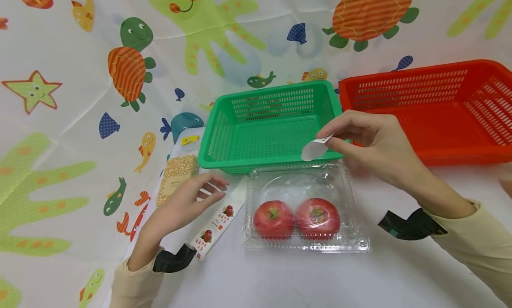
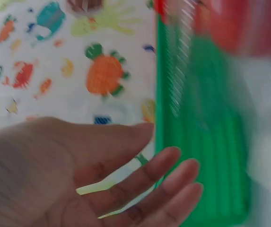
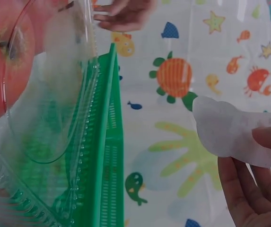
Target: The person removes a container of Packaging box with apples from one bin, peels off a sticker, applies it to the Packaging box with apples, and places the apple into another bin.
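Observation:
My right hand (image 1: 372, 143) pinches a small white label (image 1: 315, 150) between thumb and fingers, above the back right of a clear plastic clamshell box (image 1: 296, 183). In the right wrist view the label's (image 3: 230, 127) plain white side faces the camera. Two red apples, a left one (image 1: 274, 219) and a right one (image 1: 318, 218), sit in the box, whose lid lies over them. My left hand (image 1: 184, 203) hovers left of the box, fingers loosely bent and holding nothing. Near it on the table lies a paper strip of labels (image 1: 218, 226) printed with red fruit.
Behind the box stands a green basket (image 1: 276, 137); a red basket (image 1: 436, 121) is to its right. A clear bag of yellow kernels (image 1: 176, 170) lies at the left edge of the white table (image 1: 304, 281). A sea-animal cloth (image 1: 80, 143) hangs behind.

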### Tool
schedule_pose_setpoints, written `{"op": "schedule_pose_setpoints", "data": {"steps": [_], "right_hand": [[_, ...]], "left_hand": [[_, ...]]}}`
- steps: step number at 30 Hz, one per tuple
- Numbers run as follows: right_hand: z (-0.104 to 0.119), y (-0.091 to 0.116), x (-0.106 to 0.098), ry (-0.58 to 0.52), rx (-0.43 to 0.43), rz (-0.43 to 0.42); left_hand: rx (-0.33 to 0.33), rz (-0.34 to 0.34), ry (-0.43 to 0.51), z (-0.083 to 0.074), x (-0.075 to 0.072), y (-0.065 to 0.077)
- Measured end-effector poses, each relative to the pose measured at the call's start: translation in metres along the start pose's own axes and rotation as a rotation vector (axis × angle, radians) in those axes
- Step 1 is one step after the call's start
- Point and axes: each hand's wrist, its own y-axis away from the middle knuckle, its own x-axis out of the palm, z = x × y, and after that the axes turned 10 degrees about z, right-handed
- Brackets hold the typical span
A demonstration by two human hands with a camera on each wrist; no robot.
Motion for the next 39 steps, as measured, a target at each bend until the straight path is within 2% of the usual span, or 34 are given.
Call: {"op": "schedule_pose_setpoints", "data": {"steps": [3, 5, 8, 11, 13, 16, 20, 24, 28, 35, 39], "right_hand": [[0.000, -0.003, 0.002, -0.019, -0.043, 0.000], [0.001, -0.005, 0.005, -0.014, -0.069, -0.001], [0.003, -0.008, 0.010, 0.033, -0.089, -0.007], [0.007, -0.008, 0.015, 0.109, -0.103, -0.022], [0.008, -0.007, 0.017, 0.153, -0.129, -0.027], [0.010, -0.006, 0.021, 0.192, -0.179, -0.022], [0.010, -0.005, 0.027, 0.206, -0.230, 0.007], [0.008, -0.005, 0.031, 0.234, -0.263, 0.036], [0.004, -0.004, 0.033, 0.259, -0.297, 0.046], [0.002, 0.000, 0.034, 0.310, -0.333, 0.091], [0.006, 0.002, 0.032, 0.308, -0.262, 0.051]], "left_hand": [[0.066, -0.018, 0.079, -0.024, -0.001, -0.004], [0.120, -0.005, 0.177, -0.038, 0.002, -0.011], [0.223, 0.064, 0.358, -0.056, 0.009, -0.025], [0.297, 0.149, 0.495, -0.068, 0.017, -0.041], [0.310, 0.166, 0.548, -0.075, 0.022, -0.050], [0.314, 0.135, 0.640, -0.085, 0.027, -0.062], [0.294, 0.030, 0.746, -0.092, 0.032, -0.073], [0.288, -0.072, 0.791, -0.094, 0.035, -0.078], [0.287, -0.140, 0.804, -0.096, 0.037, -0.080], [0.277, -0.179, 0.796, -0.094, 0.036, -0.081], [0.262, -0.203, 0.764, -0.094, 0.036, -0.079]]}}
